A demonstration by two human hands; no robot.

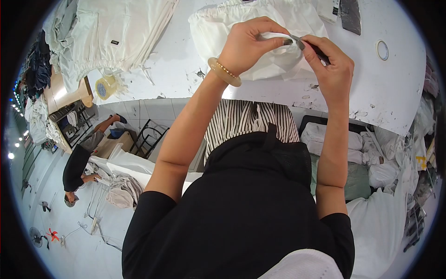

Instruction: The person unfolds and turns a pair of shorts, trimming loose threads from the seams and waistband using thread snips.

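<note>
A white garment with a gathered elastic waist lies on the white table, partly under my hands. My left hand, with a bangle and a beaded bracelet at the wrist, is closed and pinches a fold of its white cloth between thumb and fingers. In my right hand is a pair of small dark thread snips, its tip close to the pinched fold by my left thumb. My right fingers wrap round the handle and hide part of it. Whether the blades touch the cloth, I cannot tell.
White garments are piled at the table's left, near a yellowish tape roll. Another tape roll and a dark flat piece lie at right. Wrapped bundles sit below the table. Another person works at left.
</note>
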